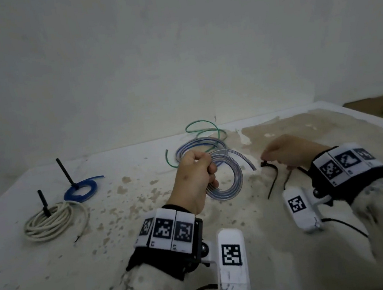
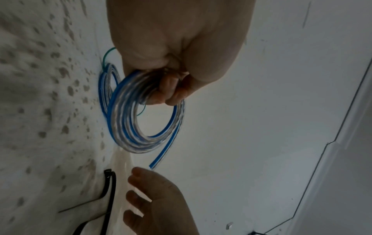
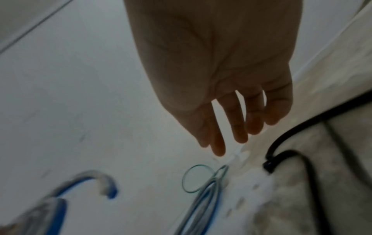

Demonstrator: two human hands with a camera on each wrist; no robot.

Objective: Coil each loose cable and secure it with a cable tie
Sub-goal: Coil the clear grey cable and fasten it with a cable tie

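Currently the left hand (image 1: pixel 195 178) grips the clear-and-blue coil (image 1: pixel 227 176) in a closed fist, fingers curled through the loops, holding it off the worktop (image 1: pixel 56 274) near the middle. Its free tail (image 2: pixel 161 157) sticks out loose below the coil in the left wrist view.

The right hand (image 1: pixel 289 150) is over the black cable ties (image 1: pixel 272 177), which lie on the worktop toward the right edge. In the right wrist view the fingers (image 3: pixel 237 125) hang straight and relaxed with nothing between them; the head view suggests fingertips near a tie head, but contact cannot be confirmed.

Step in hand, as judged: pick up one tie and bring it to the coil.

Notes for doing it well:
- Pinch one tie only, close to its head; the ties overlap, so separate before lifting.
- Keep the fist firm so the loops do not spring apart; tuck the loose tail against the bundle first.
- Thread the tie round all the turns at a spot clear of the fingers.

Toward the left edge, a white coil (image 1: pixel 53 220) and a blue coil (image 1: pixel 81 189) are already tied. A second striped cable (image 1: pixel 198 146) and a green wire (image 1: pixel 205 128) wait near the back edge.
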